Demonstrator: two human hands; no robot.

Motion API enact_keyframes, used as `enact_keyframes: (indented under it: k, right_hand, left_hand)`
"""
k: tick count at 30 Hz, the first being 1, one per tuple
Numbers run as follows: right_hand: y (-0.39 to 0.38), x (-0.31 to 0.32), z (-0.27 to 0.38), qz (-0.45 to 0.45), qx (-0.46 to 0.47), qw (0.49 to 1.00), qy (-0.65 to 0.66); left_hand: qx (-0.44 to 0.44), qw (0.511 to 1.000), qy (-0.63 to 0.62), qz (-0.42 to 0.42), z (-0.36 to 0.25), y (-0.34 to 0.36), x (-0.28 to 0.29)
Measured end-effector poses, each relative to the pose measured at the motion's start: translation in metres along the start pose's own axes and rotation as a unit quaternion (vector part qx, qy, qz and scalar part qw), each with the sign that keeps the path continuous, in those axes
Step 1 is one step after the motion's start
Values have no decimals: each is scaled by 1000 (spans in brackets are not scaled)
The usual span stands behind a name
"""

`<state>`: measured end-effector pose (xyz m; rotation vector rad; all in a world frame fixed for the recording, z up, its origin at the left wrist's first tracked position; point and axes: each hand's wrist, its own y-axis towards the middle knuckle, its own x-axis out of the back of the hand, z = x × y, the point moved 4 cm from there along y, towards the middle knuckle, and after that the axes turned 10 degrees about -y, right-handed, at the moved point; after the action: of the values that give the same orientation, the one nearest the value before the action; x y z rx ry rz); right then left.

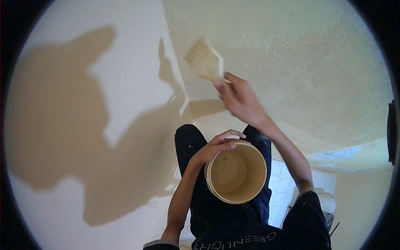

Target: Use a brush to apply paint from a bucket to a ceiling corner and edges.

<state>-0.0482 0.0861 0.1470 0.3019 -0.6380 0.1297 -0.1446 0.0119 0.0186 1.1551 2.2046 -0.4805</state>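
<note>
My right hand is closed round the handle of a wide, cream-coloured paintbrush, raised near the corner of the walls with its bristles pointing up and left. Whether the bristles touch the wall I cannot tell. A cream plastic bucket rests tilted on my lap, its mouth facing me. Pale liquid seems to lie at its bottom. My left hand grips the far left of the bucket's rim, its fingers bent over the edge.
A smooth pale wall at left bears my large shadow. The right wall is rough, with damp-looking and flaking patches. White floor tiles and a whitish rounded object show at lower right. A dark object juts in at the right edge.
</note>
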Motion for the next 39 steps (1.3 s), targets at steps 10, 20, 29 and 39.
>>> enact_keyframes:
  k: [10, 20, 29, 39]
  right_hand:
    - [138, -92, -31, -145, 76, 986, -35]
    - [151, -103, -44, -159, 76, 980, -94]
    - [157, -103, -40, -160, 102, 974, -128]
    - [164, -102, -55, -191, 124, 962, -152]
  left_hand:
    - [-29, 999, 22, -24, -3, -8, 6]
    - [-40, 999, 9, -15, -4, -8, 12]
    - [-63, 998, -2, -15, -4, -7, 11]
    - [-49, 998, 5, -34, -5, -9, 9]
